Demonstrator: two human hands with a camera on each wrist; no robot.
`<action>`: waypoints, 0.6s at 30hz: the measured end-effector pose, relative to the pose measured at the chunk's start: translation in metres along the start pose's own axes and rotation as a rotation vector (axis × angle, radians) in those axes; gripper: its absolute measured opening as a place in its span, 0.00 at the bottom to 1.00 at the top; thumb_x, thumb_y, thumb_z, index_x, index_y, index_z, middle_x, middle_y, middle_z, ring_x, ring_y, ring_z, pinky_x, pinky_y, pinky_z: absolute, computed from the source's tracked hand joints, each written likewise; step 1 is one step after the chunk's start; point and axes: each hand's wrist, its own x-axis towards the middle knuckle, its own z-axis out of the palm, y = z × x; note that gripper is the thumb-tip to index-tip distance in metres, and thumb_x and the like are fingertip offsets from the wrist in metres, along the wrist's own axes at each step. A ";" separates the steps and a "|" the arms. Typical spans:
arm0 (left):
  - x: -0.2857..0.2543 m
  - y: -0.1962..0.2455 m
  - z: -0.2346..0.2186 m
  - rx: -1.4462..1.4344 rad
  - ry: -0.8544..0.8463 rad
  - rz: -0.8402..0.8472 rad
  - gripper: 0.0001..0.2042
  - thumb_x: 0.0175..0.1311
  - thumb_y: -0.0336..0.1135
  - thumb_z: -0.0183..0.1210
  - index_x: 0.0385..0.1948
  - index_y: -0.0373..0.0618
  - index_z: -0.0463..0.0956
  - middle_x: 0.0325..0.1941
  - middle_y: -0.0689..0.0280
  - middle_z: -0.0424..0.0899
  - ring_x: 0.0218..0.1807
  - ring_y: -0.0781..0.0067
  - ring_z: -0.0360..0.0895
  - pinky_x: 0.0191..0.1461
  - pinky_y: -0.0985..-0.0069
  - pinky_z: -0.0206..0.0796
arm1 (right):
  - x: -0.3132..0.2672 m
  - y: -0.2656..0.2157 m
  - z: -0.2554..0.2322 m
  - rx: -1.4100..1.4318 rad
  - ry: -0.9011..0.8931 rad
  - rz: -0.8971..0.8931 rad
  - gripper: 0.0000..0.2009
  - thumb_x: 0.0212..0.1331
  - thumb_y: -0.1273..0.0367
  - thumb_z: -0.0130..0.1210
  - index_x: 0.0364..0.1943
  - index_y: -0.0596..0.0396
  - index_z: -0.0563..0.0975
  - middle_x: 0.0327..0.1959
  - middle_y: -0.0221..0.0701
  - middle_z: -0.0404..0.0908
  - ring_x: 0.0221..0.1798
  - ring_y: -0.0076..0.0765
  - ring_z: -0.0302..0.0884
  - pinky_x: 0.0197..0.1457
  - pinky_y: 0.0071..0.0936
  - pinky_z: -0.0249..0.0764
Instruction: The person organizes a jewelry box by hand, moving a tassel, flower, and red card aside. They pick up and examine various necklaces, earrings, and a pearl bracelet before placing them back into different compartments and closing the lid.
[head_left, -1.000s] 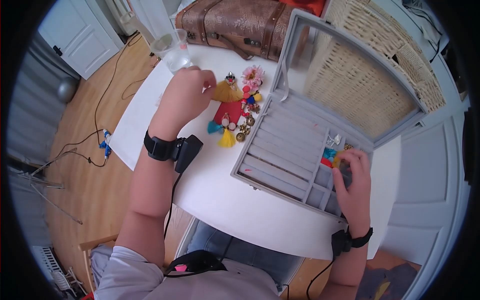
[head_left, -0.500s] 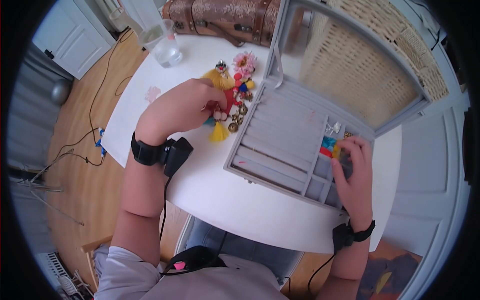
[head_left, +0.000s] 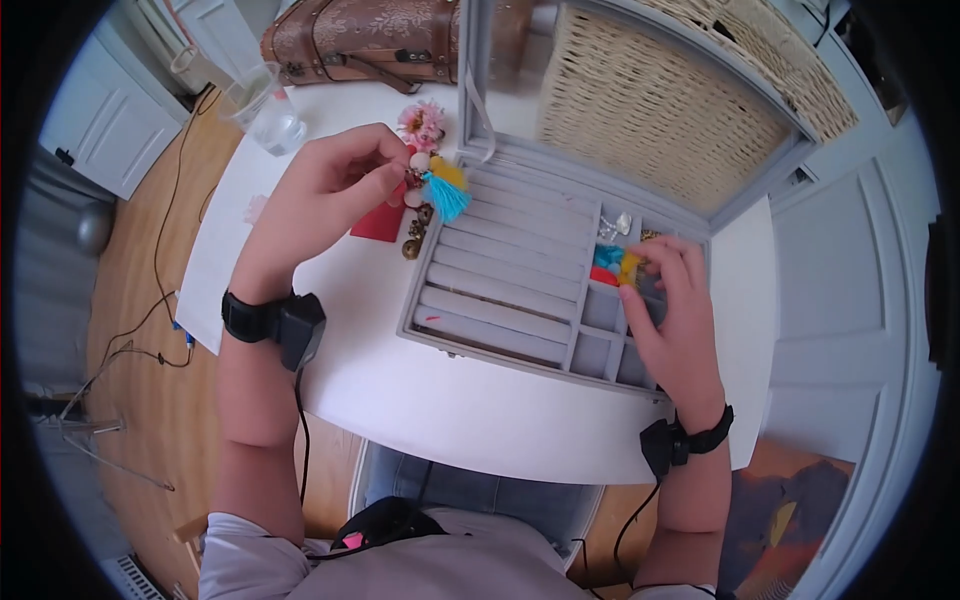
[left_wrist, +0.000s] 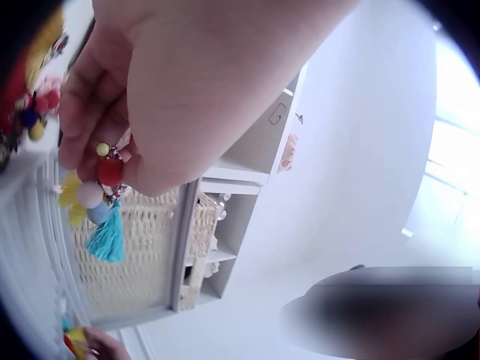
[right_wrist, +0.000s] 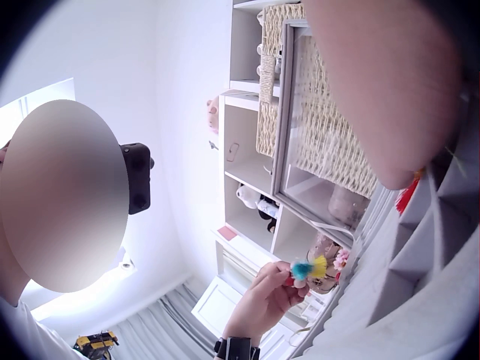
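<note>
Over the left edge of the grey jewelry box [head_left: 505, 352], my left hand [head_left: 325, 190] pinches a pair of beaded tassel earrings [head_left: 447, 197]. One turquoise and one yellow tassel dangle below round pink, red and blue beads [left_wrist: 111, 172]. My right hand [head_left: 680, 320] rests at the box's small compartments, fingers loosely bent. Its thumb and fingertips are right at a yellow piece [head_left: 629, 266] beside turquoise and red pieces [head_left: 604, 274]. In the right wrist view a red tassel [right_wrist: 408, 196] shows by that hand's fingertip. The box's glass lid stands up.
A red card [head_left: 379, 224], bronze-coloured trinkets [head_left: 411, 247] and a pink flower [head_left: 421, 122] lie left of the box. Farther back are a clear plastic cup [head_left: 275, 128] and a brown suitcase [head_left: 360, 45]. A wicker basket [head_left: 640, 110] stands behind the lid.
My left hand went down to the red card, took the tassel earrings off it and carried them up and right to the box. The right hand stayed at the compartments while the head view shifted.
</note>
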 end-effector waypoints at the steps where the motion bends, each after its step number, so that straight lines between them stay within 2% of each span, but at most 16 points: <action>1: -0.001 0.002 0.004 -0.111 -0.032 -0.025 0.05 0.82 0.29 0.59 0.50 0.40 0.80 0.44 0.68 0.88 0.45 0.79 0.85 0.50 0.79 0.77 | 0.001 -0.002 -0.002 0.049 0.019 0.022 0.19 0.64 0.79 0.66 0.59 0.59 0.78 0.59 0.42 0.75 0.60 0.49 0.79 0.66 0.40 0.76; 2: -0.003 0.008 0.012 -0.112 -0.035 -0.017 0.05 0.82 0.29 0.59 0.50 0.40 0.80 0.44 0.68 0.88 0.45 0.79 0.85 0.50 0.79 0.77 | 0.000 -0.003 -0.004 0.043 0.025 0.021 0.19 0.64 0.79 0.66 0.59 0.59 0.78 0.59 0.42 0.75 0.60 0.49 0.79 0.66 0.40 0.76; 4: -0.006 0.023 0.033 -0.296 -0.159 -0.179 0.04 0.82 0.30 0.60 0.48 0.41 0.81 0.44 0.67 0.89 0.44 0.81 0.84 0.50 0.80 0.77 | 0.002 -0.005 -0.008 0.069 0.057 -0.030 0.20 0.62 0.79 0.68 0.58 0.57 0.78 0.61 0.42 0.76 0.58 0.48 0.80 0.65 0.40 0.77; 5: -0.008 0.023 0.041 -0.296 -0.151 -0.164 0.04 0.82 0.30 0.60 0.48 0.41 0.81 0.44 0.67 0.89 0.44 0.81 0.84 0.50 0.80 0.77 | 0.003 -0.005 -0.009 0.062 0.060 -0.044 0.20 0.62 0.79 0.68 0.58 0.57 0.78 0.61 0.42 0.76 0.58 0.48 0.80 0.65 0.40 0.77; 7: -0.007 0.014 0.060 -0.474 -0.271 -0.220 0.03 0.82 0.29 0.61 0.47 0.42 0.81 0.44 0.67 0.90 0.42 0.81 0.84 0.49 0.79 0.78 | 0.002 -0.006 -0.009 0.143 0.031 -0.238 0.19 0.60 0.78 0.69 0.55 0.55 0.79 0.62 0.44 0.76 0.59 0.47 0.81 0.64 0.40 0.78; 8: -0.007 0.014 0.065 -0.482 -0.266 -0.212 0.03 0.82 0.29 0.61 0.47 0.42 0.81 0.44 0.67 0.90 0.42 0.81 0.84 0.49 0.79 0.78 | 0.002 -0.009 -0.010 0.135 0.026 -0.244 0.19 0.60 0.78 0.69 0.55 0.55 0.79 0.62 0.44 0.76 0.59 0.47 0.81 0.64 0.40 0.78; 10: -0.010 0.017 0.074 -0.517 -0.339 -0.338 0.02 0.82 0.28 0.61 0.47 0.42 0.81 0.44 0.66 0.91 0.42 0.80 0.85 0.48 0.79 0.79 | -0.003 -0.020 -0.009 0.294 -0.157 -0.294 0.17 0.58 0.78 0.71 0.51 0.55 0.81 0.65 0.45 0.75 0.60 0.49 0.81 0.66 0.41 0.78; 12: -0.014 0.013 0.083 -0.564 -0.392 -0.350 0.02 0.81 0.28 0.62 0.47 0.41 0.81 0.44 0.66 0.91 0.42 0.80 0.85 0.49 0.79 0.79 | -0.009 -0.034 -0.004 0.356 -0.208 -0.216 0.14 0.58 0.78 0.71 0.47 0.56 0.82 0.67 0.46 0.74 0.64 0.52 0.81 0.68 0.43 0.78; 14: -0.017 0.011 0.090 -0.582 -0.455 -0.368 0.03 0.82 0.28 0.61 0.47 0.39 0.81 0.44 0.66 0.91 0.42 0.81 0.85 0.49 0.79 0.79 | -0.006 -0.041 0.001 0.311 -0.214 -0.365 0.13 0.57 0.78 0.72 0.45 0.56 0.82 0.69 0.46 0.74 0.65 0.53 0.81 0.69 0.42 0.78; 18: -0.017 0.009 0.094 -0.576 -0.475 -0.351 0.04 0.81 0.28 0.62 0.47 0.38 0.82 0.44 0.68 0.90 0.43 0.82 0.85 0.50 0.79 0.79 | -0.007 -0.043 0.004 0.318 -0.243 -0.356 0.11 0.58 0.79 0.71 0.43 0.57 0.82 0.69 0.46 0.74 0.65 0.53 0.81 0.68 0.41 0.79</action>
